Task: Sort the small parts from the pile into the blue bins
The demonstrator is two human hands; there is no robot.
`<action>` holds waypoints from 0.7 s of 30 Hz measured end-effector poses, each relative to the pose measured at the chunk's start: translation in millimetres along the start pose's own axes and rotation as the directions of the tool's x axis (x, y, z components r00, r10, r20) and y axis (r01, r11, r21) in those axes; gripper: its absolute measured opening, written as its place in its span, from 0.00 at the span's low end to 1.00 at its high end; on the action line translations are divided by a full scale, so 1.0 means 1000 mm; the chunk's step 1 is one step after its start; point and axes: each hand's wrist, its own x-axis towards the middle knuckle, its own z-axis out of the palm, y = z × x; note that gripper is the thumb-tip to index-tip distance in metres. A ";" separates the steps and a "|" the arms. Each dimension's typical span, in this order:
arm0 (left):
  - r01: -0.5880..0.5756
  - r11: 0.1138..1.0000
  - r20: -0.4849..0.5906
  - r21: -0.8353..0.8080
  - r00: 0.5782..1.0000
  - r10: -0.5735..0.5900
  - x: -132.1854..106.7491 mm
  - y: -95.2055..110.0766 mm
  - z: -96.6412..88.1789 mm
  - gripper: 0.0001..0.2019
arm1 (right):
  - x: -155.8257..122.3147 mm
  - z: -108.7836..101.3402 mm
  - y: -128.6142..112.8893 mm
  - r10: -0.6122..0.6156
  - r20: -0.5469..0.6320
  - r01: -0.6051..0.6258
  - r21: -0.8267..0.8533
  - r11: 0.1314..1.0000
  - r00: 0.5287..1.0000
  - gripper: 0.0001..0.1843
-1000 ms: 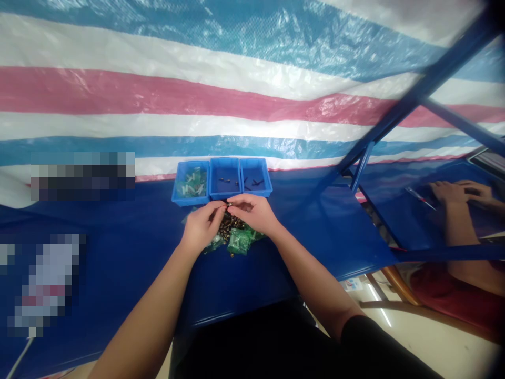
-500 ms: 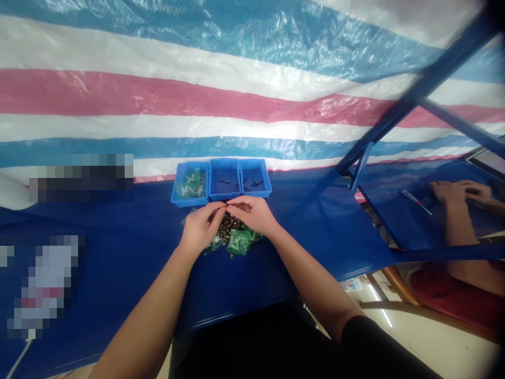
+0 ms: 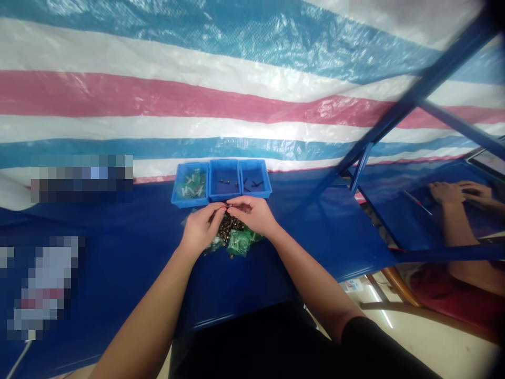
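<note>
A striped plastic tarp [image 3: 236,105] in blue, white and pink hangs behind a blue table [image 3: 118,237], where a seated person works with bare forearms stretched forward. The left hand [image 3: 201,227] and the right hand [image 3: 252,213] meet fingertip to fingertip above a heap of small dark metal parts [image 3: 229,225], which lies mixed with green plastic pieces [image 3: 238,243] on the table. Both hands are nearly closed, with fingers curled and tips pinched on a small piece [image 3: 229,206] held between them; it is too small to identify. Just beyond the hands, three blue bins stand side by side and touching. The left bin [image 3: 189,200] holds pale green pieces, while the middle bin [image 3: 224,161] and the right bin [image 3: 268,181] each hold a few dark parts. To the right, past a slanting blue metal frame [image 3: 414,97], a co-worker's hands [image 3: 447,192] rest on a neighbouring blue surface, well apart from the heap.
</note>
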 end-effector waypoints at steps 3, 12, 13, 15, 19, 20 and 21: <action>0.024 1.000 -0.030 0.008 0.999 -0.024 -0.001 0.002 0.000 0.15 | 0.000 -0.001 0.002 0.009 -0.005 -0.009 0.005 1.000 1.000 0.16; -0.008 1.000 -0.074 0.030 0.997 0.010 0.000 0.002 0.001 0.13 | -0.001 -0.001 -0.003 0.025 0.024 -0.025 -0.004 1.000 0.999 0.17; -0.018 0.999 -0.065 0.026 0.998 0.019 0.000 0.002 0.000 0.13 | -0.001 -0.001 -0.003 0.025 0.025 -0.025 0.004 1.000 0.999 0.18; -0.037 0.999 -0.039 0.012 0.999 0.037 0.000 0.001 -0.001 0.13 | -0.001 0.000 -0.002 0.018 0.028 -0.019 0.031 0.999 0.999 0.20; -0.029 1.000 -0.015 0.001 0.999 0.029 0.000 -0.001 -0.001 0.13 | 0.000 0.000 0.001 -0.012 0.042 0.010 0.049 0.999 0.999 0.18; -0.026 1.000 -0.018 0.002 0.999 0.026 0.000 -0.001 -0.001 0.13 | 0.000 0.000 0.002 -0.018 0.037 0.016 0.041 0.999 0.999 0.17; -0.026 1.000 -0.025 0.002 0.999 0.026 0.000 -0.001 0.000 0.13 | 0.000 0.000 0.002 -0.020 0.031 0.019 0.031 0.999 0.999 0.17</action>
